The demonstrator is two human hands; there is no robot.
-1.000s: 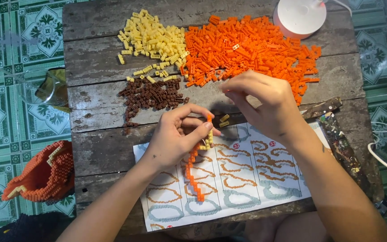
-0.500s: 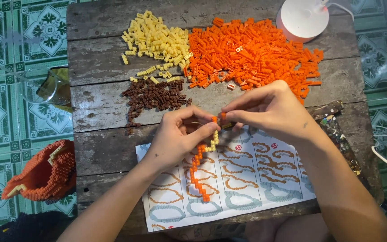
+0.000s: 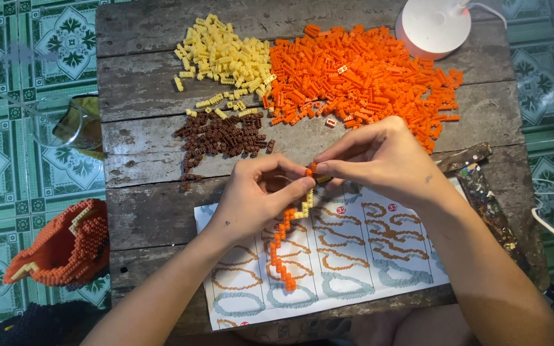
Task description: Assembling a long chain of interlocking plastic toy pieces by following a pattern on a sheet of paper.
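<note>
Planks of the wooden table (image 3: 136,186) are carrying an orange brick pile (image 3: 360,77) far right, with yellow pile (image 3: 226,57) and brown pile (image 3: 222,134) to its left. Over the instruction sheet (image 3: 354,256), the left hand (image 3: 254,202) is pinching a dangling brick chain (image 3: 286,240); the right hand (image 3: 386,160) is pinching its top. Both hands are arching, fingertips closing tightly. Pressing unevenly could be snapping this thin chain apart.

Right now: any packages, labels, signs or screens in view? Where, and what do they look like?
Printed instruction sheet: flat on the wooden table, near edge, under both hands; white rectangle, columns of orange, brown and grey-blue curved outline drawings, small red round markers.
No packages, signs or screens visible.
</note>
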